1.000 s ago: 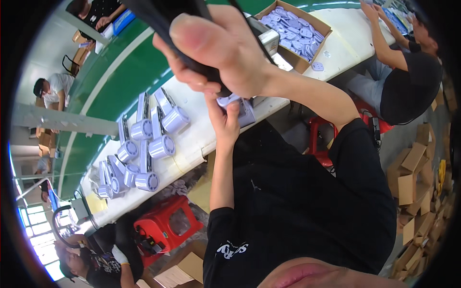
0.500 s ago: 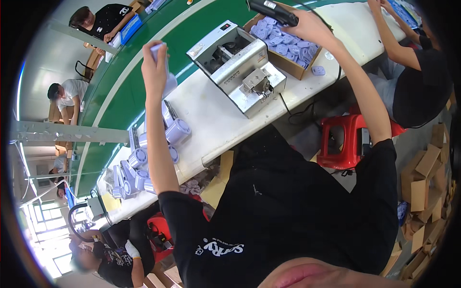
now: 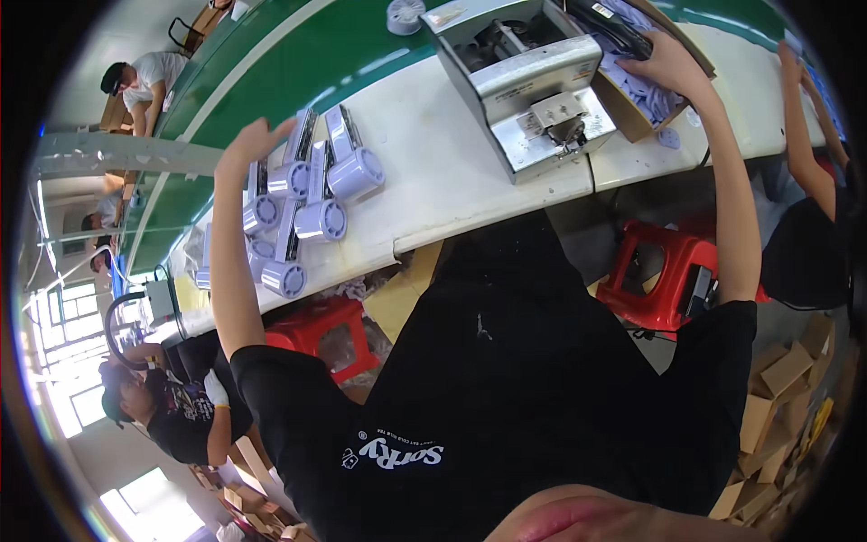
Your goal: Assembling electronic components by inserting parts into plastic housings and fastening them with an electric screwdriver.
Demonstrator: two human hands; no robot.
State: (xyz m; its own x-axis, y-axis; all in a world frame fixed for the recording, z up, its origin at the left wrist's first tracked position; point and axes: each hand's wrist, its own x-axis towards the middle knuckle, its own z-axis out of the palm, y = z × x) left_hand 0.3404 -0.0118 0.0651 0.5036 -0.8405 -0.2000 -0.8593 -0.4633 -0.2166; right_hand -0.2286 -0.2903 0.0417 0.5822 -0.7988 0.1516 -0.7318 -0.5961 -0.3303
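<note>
My left hand [image 3: 256, 144] is at the left of the white table, fingers stretched out, holding nothing. Its fingertips reach the upper end of one of several lavender plastic housings [image 3: 355, 172], each with a round vented end and a long dark-faced body; contact cannot be told. They lie grouped beside and under my left forearm. My right hand [image 3: 673, 65] is closed round a black electric screwdriver [image 3: 612, 29], held above a cardboard box [image 3: 632, 122] of small lavender plastic parts [image 3: 652, 93]. A metal screw feeder [image 3: 533, 86] stands just left of that box.
Beyond the white worktable [image 3: 433, 163] runs a green conveyor belt [image 3: 298, 59], with a round lavender piece [image 3: 405, 16] on it. Red stools [image 3: 646, 280] stand below the table. Co-workers sit on both sides. Cardboard boxes [image 3: 781, 379] are piled at the lower right.
My left hand has let go of the lavender housing it held and moved down-left to the grouped housings. The right hand keeps the screwdriver, now lower over the box. The view has shifted left.
</note>
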